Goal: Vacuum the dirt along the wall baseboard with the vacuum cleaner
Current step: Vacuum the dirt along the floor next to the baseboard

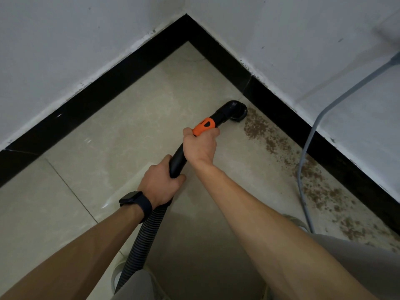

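A black vacuum wand (178, 159) with an orange collar (205, 126) points toward the right-hand wall. Its round black nozzle (237, 111) rests on the beige floor tile right at the black baseboard (279, 100). My right hand (201, 146) grips the wand just behind the orange collar. My left hand (161, 182), with a dark watch on the wrist, holds the wand's lower end where the ribbed black hose (144, 239) begins. Brown dirt (311, 176) lies in a band along the baseboard, from the nozzle toward the lower right.
A grey cable (307, 152) hangs down the white right wall and runs along the floor through the dirt. The two walls meet in a corner (186, 16) at the top. My knees and light shoes (296, 221) show at the bottom.
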